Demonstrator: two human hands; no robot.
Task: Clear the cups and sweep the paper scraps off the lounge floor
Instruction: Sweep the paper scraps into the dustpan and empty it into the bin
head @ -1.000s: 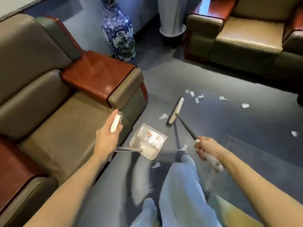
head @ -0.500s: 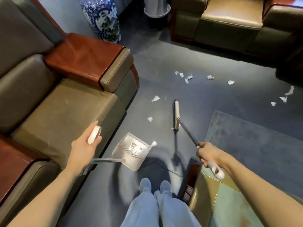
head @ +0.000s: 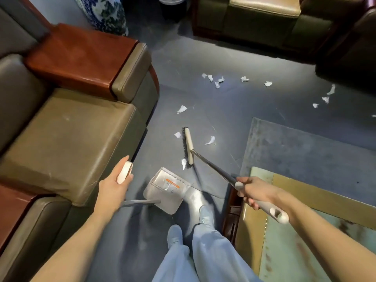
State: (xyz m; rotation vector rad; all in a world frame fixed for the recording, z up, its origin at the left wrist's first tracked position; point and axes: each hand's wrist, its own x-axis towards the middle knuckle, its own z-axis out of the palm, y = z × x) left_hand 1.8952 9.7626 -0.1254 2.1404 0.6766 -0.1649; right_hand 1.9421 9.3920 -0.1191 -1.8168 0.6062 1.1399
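Paper scraps (head: 181,109) lie strewn across the floor (head: 223,115), out from the sofa (head: 71,139) at the left edge. The left grip (head: 114,188) curls round the dustpan (head: 160,202) handle; one scrap sits just beside the broom (head: 188,145) head, whose handle the right grip (head: 254,192) clasps.

I'm in a lounge: an olive leather armchair (head: 71,139) with a polished red-wood armrest (head: 81,58) beside me, a matching sofa (head: 264,15) across the grey-blue carpeted floor (head: 223,106). A blue-and-white porcelain vase (head: 103,15) stands behind the armchair.
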